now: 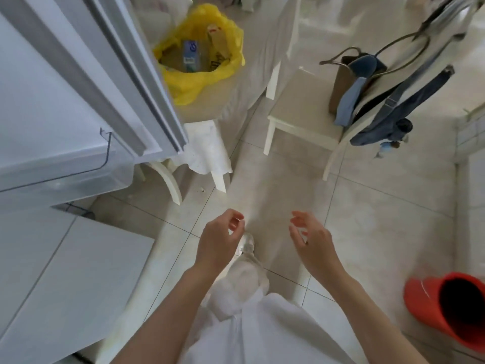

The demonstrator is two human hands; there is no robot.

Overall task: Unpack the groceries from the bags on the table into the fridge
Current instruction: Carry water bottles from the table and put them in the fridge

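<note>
left hand (219,239), right hand (312,240): both empty, loosely curled | crinkly yellow plastic bag (199,74), far left counter (252,48): soft, likely light; grip rim

— What is seen of the bag (199,74)?
— A yellow plastic bag is set open on the cloth-covered table (236,82), with boxes (190,55) stood inside.
— And the fridge (39,106)?
— Its white door (136,74) is swung open at the left, just beside the bag.
</note>
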